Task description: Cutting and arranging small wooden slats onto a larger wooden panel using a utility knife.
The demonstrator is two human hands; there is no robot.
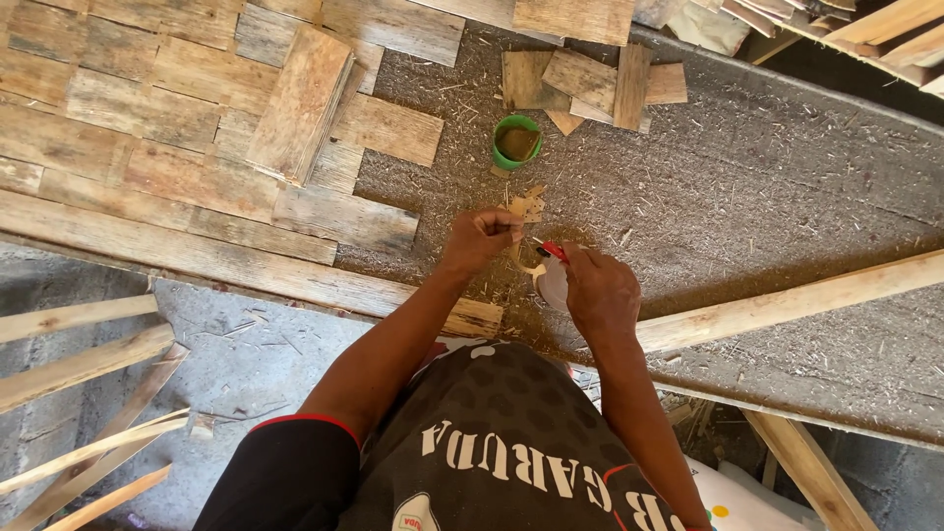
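A white squeeze bottle (553,281) with a red tip sits in the right hand (600,291), its grip wrapped around it, above the sawdust-strewn counter (787,187). The left hand (479,237) pinches a small wood chip (518,209). One green cup (516,142) stands just beyond; five wood offcuts (590,84) lie farther back.
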